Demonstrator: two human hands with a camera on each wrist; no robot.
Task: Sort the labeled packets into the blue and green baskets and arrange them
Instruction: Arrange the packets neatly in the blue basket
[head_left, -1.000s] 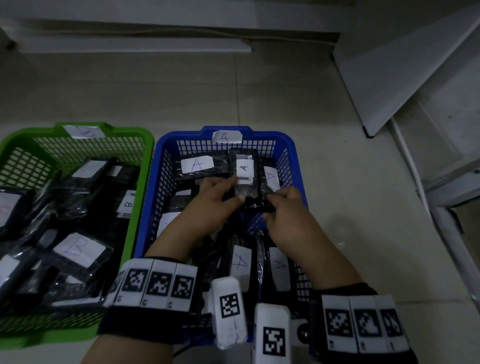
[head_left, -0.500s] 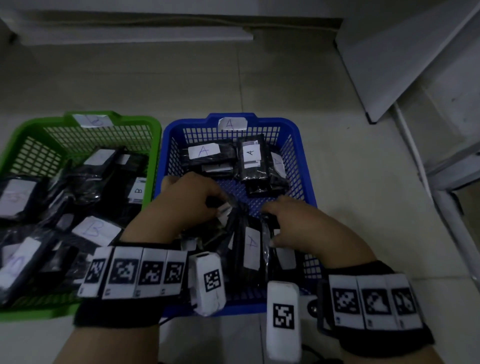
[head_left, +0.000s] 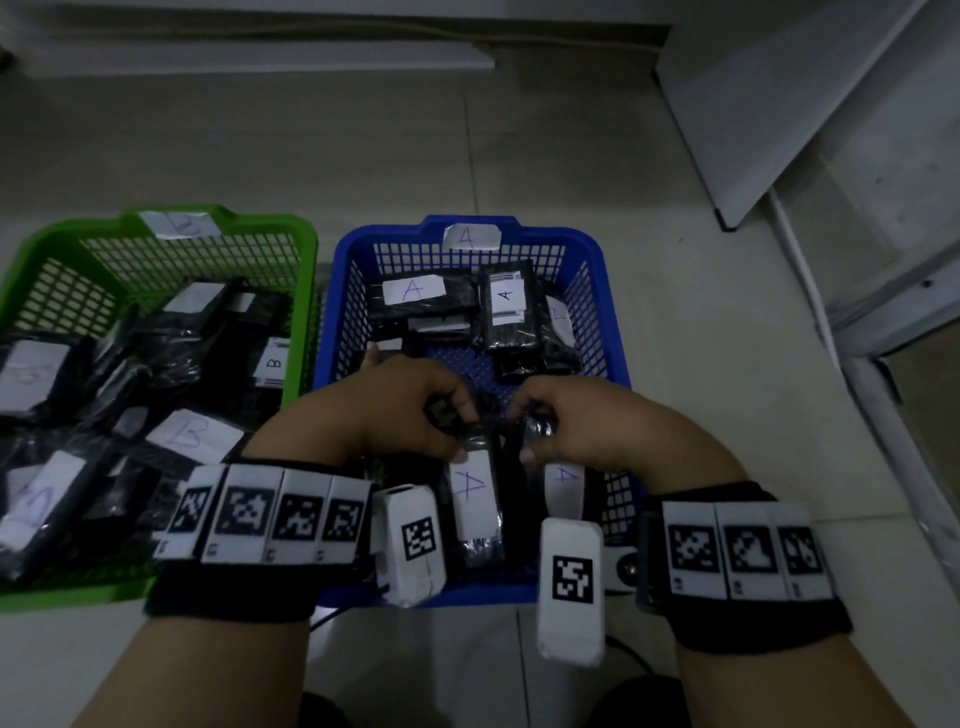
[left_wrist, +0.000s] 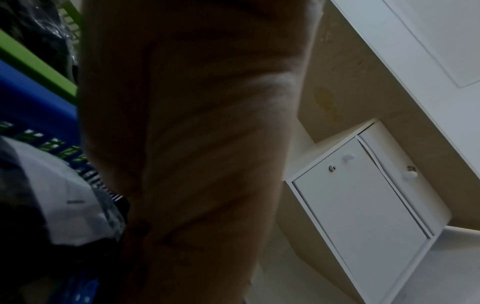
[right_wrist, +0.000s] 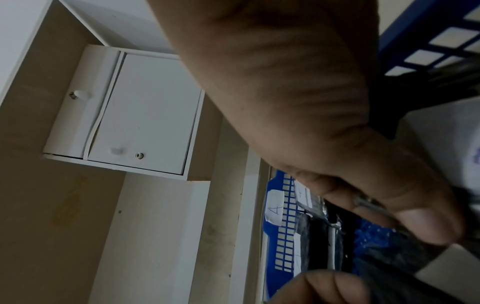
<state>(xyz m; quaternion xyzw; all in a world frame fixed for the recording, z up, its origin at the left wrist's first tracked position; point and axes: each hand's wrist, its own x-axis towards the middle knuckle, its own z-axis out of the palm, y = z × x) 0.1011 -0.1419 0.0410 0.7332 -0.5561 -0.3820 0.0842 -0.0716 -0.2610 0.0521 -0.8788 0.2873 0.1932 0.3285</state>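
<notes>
The blue basket (head_left: 608, 291), tagged A, holds black packets with white A labels; two stacks lie at its far end (head_left: 506, 306). Near its front, my left hand (head_left: 415, 410) curls round the top of an upright packet (head_left: 475, 499) marked A. My right hand (head_left: 566, 421) grips the packet beside it (head_left: 563, 488), thumb pressing on black plastic (right_wrist: 405, 228) in the right wrist view. The green basket (head_left: 218, 234), tagged B, sits to the left, full of B packets (head_left: 195, 436). The left wrist view shows mostly my palm (left_wrist: 182, 144).
Both baskets stand on a pale tiled floor (head_left: 363, 145). A white board (head_left: 779, 104) leans at the right, with a white frame (head_left: 883, 364) beyond it. A white cabinet with two doors (left_wrist: 363, 205) stands nearby.
Both hands let go of the A packet at the far end of the blue basket and drew back to the near end, where they now grip upright packets.
</notes>
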